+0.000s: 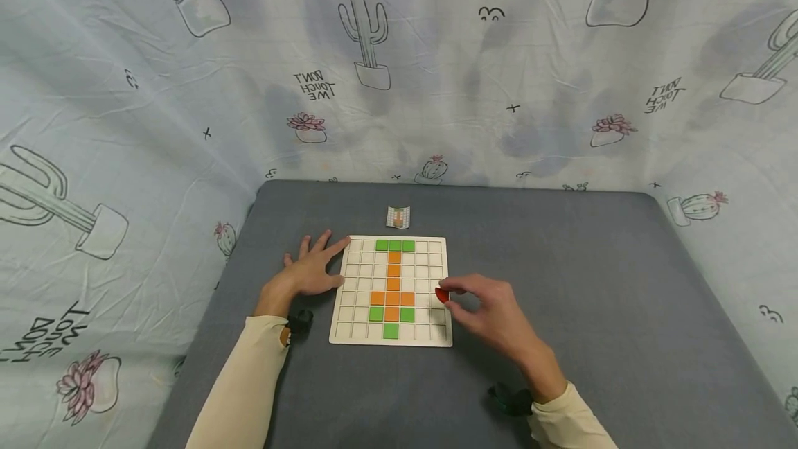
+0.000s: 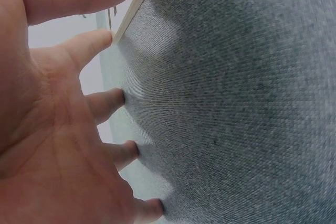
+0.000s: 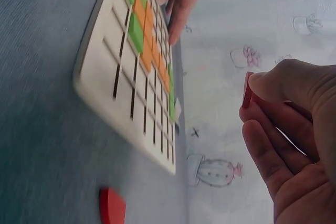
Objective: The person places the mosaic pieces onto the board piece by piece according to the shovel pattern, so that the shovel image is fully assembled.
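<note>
A pale wooden grid board (image 1: pixel 427 331) lies on the table, with green tiles (image 1: pixel 391 331) and orange tiles (image 1: pixel 393 284) set in its middle columns. My left hand (image 1: pixel 312 272) spreads its fingers on the cloth, thumb and index fingertip touching the board's left edge. Over the board's right edge, my right hand (image 1: pixel 489 303) pinches a small red tile (image 3: pixel 247 90) between thumb and fingers. One side of that tile looks rounded in the head view. A second red tile (image 3: pixel 112 206) lies on the table near the board in the right wrist view; the head view does not show it.
A small card (image 1: pixel 398 217) printed with a grid pattern lies beyond the board's far edge. Grey cloth covers the table (image 1: pixel 561 262). A white curtain (image 1: pixel 436 75) with cactus drawings hangs behind and along the sides.
</note>
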The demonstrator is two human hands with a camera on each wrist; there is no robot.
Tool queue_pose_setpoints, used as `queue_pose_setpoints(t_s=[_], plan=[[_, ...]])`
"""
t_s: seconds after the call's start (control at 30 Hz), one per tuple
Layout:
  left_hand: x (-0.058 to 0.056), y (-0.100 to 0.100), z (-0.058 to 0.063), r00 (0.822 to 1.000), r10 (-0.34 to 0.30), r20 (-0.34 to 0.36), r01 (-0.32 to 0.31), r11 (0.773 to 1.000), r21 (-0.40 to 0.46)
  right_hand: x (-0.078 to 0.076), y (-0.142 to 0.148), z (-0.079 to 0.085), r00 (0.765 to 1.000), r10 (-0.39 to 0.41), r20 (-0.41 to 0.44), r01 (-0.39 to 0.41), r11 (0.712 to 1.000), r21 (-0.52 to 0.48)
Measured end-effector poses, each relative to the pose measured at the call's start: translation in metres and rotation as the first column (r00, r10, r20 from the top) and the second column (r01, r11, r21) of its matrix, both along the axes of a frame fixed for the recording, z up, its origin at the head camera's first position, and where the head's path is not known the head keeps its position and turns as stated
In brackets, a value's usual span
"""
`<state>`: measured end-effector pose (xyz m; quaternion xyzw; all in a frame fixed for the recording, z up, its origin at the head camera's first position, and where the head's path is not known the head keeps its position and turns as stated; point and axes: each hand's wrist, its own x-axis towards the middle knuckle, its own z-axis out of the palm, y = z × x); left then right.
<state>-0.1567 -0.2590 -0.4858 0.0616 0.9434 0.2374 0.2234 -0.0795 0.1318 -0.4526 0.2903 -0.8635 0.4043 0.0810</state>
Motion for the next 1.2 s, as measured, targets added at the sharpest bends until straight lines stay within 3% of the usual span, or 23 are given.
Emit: queue_pose_setpoints(t_s=[0.23,0.47,0.8,1.0,1.2], plan=[[-0.001,-0.002,-0.005,1.0,-0.008,-0.002,0.008,1.0,-0.013,-0.006,-0.02,0.0,0.999,0.049,-0.016,-0.05,0.998,-0.026],[-0.001,-0.003,-0.011,1.0,-0.01,-0.02,0.01,1.0,-0.005,-0.007,-0.039,-0.004,0.993,0.116,0.027,-0.115,0.992,-0.06],[0.004,0.001,-0.007,1.0,0.004,-0.031,-0.004,1.0,-0.009,0.0,-0.069,-0.023,0.973,0.216,0.083,-0.209,0.974,-0.083],[0.005,0.001,-0.006,0.999,0.007,-0.044,-0.007,1.0,-0.007,0.004,-0.086,-0.037,0.959,0.266,0.1,-0.261,0.963,-0.061],[0.004,0.001,-0.01,0.999,0.006,-0.052,-0.007,1.0,-0.016,0.007,-0.098,-0.045,0.965,0.254,0.068,-0.257,0.966,0.038]])
